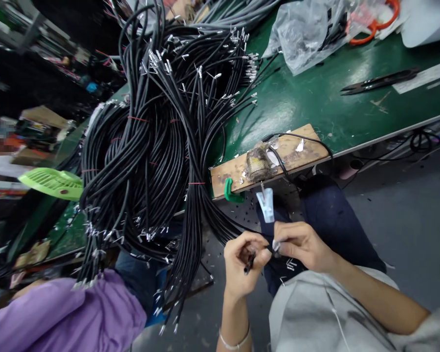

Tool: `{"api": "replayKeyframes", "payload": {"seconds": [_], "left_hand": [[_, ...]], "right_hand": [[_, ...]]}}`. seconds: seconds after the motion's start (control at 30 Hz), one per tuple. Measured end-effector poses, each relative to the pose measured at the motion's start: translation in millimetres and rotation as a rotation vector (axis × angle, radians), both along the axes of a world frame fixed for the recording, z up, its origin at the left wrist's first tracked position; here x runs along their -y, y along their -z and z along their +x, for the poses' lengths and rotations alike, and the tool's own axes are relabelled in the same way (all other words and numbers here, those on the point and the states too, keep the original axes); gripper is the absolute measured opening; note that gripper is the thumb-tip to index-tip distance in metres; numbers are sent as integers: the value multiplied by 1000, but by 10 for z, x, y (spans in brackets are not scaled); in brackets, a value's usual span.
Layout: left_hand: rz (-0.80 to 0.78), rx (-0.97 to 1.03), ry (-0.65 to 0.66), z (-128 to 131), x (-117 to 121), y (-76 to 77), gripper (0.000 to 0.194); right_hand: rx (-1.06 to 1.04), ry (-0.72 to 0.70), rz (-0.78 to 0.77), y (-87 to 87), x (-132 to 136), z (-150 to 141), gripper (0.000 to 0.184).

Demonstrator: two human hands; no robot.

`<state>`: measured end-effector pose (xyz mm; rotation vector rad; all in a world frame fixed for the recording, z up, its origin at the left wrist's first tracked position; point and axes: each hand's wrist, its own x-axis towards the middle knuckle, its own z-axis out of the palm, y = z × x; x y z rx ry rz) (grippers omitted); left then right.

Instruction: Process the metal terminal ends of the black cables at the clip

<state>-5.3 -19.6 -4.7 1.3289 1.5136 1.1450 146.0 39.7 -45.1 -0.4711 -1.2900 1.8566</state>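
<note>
My left hand (244, 264) is closed around a black cable (248, 263), and a short dark length of it sticks out of the curled fingers. Beside it, the thumb and fingers of my right hand (304, 246) pinch a small whitish piece (276, 246) right by the left fingertips. Whether that piece is part of the cable I cannot make out. Just above the hands, a light blue clip (266, 205) hangs on a thin metal rod from a lump wrapped in tape (257, 162). Behind my left hand, a bundle of black cables (196, 161) with pale, stripped ends drapes over the table edge.
The lump sits on a wooden board (302, 142) with a green clamp (233, 190) at its front. Black snips (381, 82), orange-handled scissors (366, 35) and a plastic bag (300, 34) lie on the green table (322, 105). At left are a person's purple sleeve (69, 313) and a light-green slatted object (53, 182).
</note>
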Motion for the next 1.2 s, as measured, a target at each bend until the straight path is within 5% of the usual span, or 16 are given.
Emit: {"api": "replayKeyframes", "payload": {"seconds": [0.1,0.17,0.23,0.43,0.7,0.97,1.2], "left_hand": [[97,-68,175,-28,-19,-57,17],[111,-121,297,-6,-36,-88,18],[128,-143,306,47,-47,-89,18],[360,-144,-25,199,-48,28,14],[445,-269,-228,319,-138,81,17],[446,-233,-240,327,-116,132,18],[462,-357,-220,400,-183,116,26]], "right_hand": [[-187,-326,-492,98,36,-56,39],[-165,-374,-600,119,11,-71,36],[-81,-308,-552,98,-73,-68,32],[80,152,-349,2,-484,-132,43],[-93,33,-346,-57,-604,-257,38],[-525,-272,-619,118,-558,-411,47],[-493,-175,-653,-16,-527,-429,42]]}}
